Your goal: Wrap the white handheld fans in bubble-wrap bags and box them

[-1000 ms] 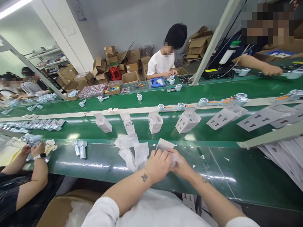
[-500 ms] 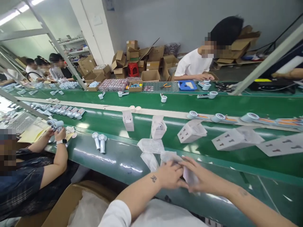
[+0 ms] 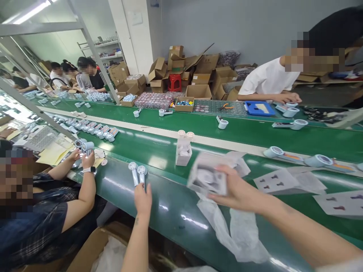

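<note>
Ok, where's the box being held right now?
The held box is slightly right of centre in the head view, in the right hand, just right of the upright white box on the green belt.

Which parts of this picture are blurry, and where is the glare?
In the head view, the white box in the right hand is smeared, probably by motion; the handheld fans at the left hand look sharper; white glare streaks the green worktop; a bright tube light shows at upper left.
</note>
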`<action>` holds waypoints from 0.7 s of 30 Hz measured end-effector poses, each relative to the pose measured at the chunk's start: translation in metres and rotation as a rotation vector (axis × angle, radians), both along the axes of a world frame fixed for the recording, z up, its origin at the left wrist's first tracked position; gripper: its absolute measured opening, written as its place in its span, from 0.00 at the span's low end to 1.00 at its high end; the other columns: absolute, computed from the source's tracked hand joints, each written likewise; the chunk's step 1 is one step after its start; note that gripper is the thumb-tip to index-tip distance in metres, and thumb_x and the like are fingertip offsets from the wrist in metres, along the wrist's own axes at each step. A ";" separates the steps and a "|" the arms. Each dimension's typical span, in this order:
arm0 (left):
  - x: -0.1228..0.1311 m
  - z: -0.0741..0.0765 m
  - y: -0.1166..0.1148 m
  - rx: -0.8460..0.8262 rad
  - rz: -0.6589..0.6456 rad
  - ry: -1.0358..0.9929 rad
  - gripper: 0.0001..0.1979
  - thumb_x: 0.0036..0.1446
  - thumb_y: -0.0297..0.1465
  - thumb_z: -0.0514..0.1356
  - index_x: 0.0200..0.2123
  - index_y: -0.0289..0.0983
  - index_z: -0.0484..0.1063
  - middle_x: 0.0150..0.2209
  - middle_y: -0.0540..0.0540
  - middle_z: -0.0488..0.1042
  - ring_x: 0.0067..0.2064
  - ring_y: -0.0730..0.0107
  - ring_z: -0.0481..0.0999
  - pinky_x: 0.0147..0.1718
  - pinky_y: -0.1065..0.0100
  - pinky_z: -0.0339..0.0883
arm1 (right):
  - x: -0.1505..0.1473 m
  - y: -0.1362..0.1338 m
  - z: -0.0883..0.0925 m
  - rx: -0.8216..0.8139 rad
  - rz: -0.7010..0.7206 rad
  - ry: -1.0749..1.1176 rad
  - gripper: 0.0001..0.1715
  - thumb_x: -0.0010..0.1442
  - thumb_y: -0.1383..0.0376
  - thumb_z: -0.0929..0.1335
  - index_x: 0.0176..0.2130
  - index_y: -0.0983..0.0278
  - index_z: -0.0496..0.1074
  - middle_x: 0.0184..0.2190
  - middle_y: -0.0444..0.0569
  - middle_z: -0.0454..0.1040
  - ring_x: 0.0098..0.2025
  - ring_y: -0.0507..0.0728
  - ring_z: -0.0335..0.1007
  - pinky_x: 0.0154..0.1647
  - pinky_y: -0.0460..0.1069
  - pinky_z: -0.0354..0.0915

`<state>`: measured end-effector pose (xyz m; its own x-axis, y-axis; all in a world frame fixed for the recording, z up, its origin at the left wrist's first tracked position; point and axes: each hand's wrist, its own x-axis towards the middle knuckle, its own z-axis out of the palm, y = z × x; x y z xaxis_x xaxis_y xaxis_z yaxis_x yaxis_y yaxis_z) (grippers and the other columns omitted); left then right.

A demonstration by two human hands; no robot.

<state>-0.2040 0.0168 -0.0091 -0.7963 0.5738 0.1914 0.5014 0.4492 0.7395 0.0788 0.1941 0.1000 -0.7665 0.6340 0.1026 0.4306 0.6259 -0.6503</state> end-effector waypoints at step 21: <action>0.041 -0.049 -0.046 0.288 -0.003 -1.117 0.24 0.46 0.52 0.63 0.25 0.35 0.66 0.19 0.52 0.67 0.19 0.76 0.65 0.16 0.75 0.56 | -0.272 0.067 -0.095 -0.324 -0.086 0.379 0.53 0.44 0.68 0.74 0.63 0.62 0.50 0.65 0.59 0.44 0.67 0.66 0.41 0.62 0.59 0.54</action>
<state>-0.1626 -0.0288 -0.0581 -0.6030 0.6254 -0.4952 -0.4964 0.1918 0.8466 -0.1927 0.2607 0.0048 -0.6569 0.7388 0.1506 0.1681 0.3382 -0.9260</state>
